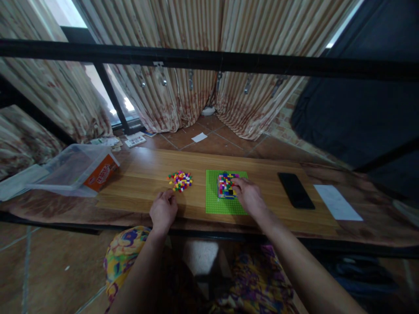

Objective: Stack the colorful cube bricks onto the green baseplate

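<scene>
A block built of many-coloured small toy bricks [225, 186] stands on a green studded baseplate [212, 203]. My right hand [249, 194] reaches over the baseplate from the right, its thumb and fingers pinched together at the top right of the block. Whatever is between those fingertips is too small to make out. To the left lies a loose pile of coloured bricks [181, 181]. Just in front of that pile, my left hand [164, 209] rests near the table's front edge with its fingers curled closed. What it holds, if anything, is hidden.
The wooden tabletop [140, 174] carries a black phone-like slab [296, 190] on the right, beside a white sheet of paper [337, 202]. At the left end sits a clear plastic bin [68, 170] with an orange label. A dark metal bar [203, 59] crosses beyond the table.
</scene>
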Available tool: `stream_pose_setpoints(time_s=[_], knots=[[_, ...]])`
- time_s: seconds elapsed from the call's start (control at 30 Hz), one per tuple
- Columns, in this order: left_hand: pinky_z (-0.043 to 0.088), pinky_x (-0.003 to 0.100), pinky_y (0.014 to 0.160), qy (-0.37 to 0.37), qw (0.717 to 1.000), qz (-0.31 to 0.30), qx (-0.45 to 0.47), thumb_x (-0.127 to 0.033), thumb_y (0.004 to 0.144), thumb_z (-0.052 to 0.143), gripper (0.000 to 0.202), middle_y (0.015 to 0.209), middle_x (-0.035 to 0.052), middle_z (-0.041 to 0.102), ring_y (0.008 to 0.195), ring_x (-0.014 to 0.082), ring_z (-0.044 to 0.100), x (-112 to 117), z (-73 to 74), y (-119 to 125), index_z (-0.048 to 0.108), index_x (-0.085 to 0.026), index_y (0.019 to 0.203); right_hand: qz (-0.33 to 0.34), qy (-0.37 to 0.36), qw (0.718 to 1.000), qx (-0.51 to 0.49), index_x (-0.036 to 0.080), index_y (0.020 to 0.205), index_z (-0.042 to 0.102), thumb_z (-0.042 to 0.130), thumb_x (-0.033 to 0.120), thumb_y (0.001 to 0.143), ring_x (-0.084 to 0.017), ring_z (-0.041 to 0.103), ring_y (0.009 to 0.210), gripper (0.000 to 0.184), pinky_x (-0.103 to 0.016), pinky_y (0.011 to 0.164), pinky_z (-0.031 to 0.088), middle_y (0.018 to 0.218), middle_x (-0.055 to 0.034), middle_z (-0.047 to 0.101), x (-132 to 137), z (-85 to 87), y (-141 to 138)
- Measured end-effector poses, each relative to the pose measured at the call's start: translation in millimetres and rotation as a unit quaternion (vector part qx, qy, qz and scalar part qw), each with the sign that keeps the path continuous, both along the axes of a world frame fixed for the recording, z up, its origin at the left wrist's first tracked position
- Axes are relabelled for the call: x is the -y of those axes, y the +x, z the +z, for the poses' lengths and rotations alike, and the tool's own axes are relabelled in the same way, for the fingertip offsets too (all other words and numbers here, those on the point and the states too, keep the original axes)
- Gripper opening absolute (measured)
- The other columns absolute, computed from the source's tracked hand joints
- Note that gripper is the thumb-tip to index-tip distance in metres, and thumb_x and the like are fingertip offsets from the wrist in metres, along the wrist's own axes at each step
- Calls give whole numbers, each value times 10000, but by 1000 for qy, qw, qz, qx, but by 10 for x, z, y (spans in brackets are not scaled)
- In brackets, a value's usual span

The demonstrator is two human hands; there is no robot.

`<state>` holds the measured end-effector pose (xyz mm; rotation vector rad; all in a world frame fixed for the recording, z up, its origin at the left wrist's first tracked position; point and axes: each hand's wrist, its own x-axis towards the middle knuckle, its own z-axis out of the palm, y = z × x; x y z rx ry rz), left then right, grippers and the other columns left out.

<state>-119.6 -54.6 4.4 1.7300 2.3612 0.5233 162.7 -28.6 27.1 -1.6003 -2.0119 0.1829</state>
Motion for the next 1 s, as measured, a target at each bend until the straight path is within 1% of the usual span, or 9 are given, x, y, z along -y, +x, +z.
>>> stream_pose_setpoints(time_s=[0.13,0.27,0.43,0.57,0.7,0.83,1.0], knots=[[471,312,711,-2,1000,-3,-2,-274,880,449,313,1065,70,666,910,237,646,2,3,-3,653,-230,1114,9,-9,1000,1,206,1057,677,518,103,828,-224,649,952,297,-362,895,482,1049,-91,706,-27,-1,-7],[473,306,723,-1,1000,-6,1,-267,882,447,316,1093,73,661,922,229,645,5,8,-6,649,-224,1121,-5,18,999,-25,204,999,686,541,108,808,-225,661,949,258,-375,883,499,1037,-84,713,-52,-10,-10],[477,316,731,-2,1000,-3,0,-275,883,451,323,1094,77,664,930,240,646,6,-2,-10,645,-223,1135,-26,30,997,-63,208,934,692,551,153,802,-208,674,823,201,-350,791,526,911,-63,724,-34,-86,-7],[473,309,735,-4,1000,-2,3,-280,883,462,315,1096,76,665,931,234,646,8,-5,-4,648,-233,1132,-39,28,991,-125,213,973,687,528,209,819,-191,674,763,222,-332,745,534,863,-47,726,9,-141,-3],[467,309,728,-7,1000,-1,0,-278,883,464,309,1090,72,664,928,234,647,8,-3,-1,646,-240,1130,-38,20,987,-152,201,1014,680,508,241,836,-195,680,778,251,-347,772,533,887,-59,733,42,-140,0],[461,307,708,-3,1000,-5,2,-273,883,459,303,1074,67,664,919,234,647,5,0,-4,647,-231,1117,-52,19,986,-157,195,1019,683,510,270,840,-207,684,793,260,-365,790,530,898,-70,738,59,-122,4],[459,308,705,-2,1000,-4,3,-267,881,458,303,1079,68,661,922,234,644,3,-2,-3,652,-229,1111,-66,4,978,-196,190,1041,677,518,291,846,-213,688,811,272,-372,797,534,936,-76,738,85,-117,18]])
